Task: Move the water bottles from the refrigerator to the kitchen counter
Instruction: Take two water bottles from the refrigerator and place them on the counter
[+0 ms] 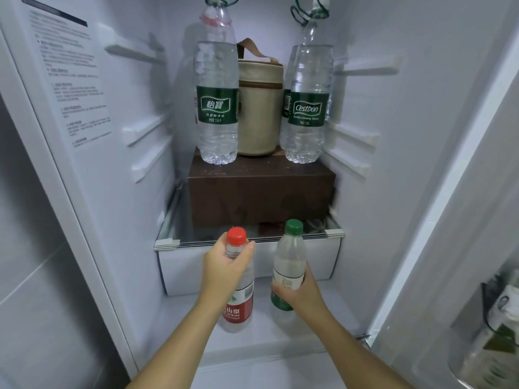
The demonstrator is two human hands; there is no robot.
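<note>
I look into an open refrigerator. My left hand (224,269) grips a small red-capped water bottle (237,310) around its shoulder. My right hand (297,290) holds a small green-capped water bottle (289,254) around its label. Both small bottles are upright, low in front of the glass shelf (168,242). Higher up, two large green-labelled water bottles, one on the left (216,88) and one on the right (309,91), stand on a brown box (261,192).
A beige round bag (259,108) with a brown handle sits between the large bottles. A white drawer (179,273) lies under the glass shelf. The open door on the right carries a shelf with items (494,332). Shelf rails line both side walls.
</note>
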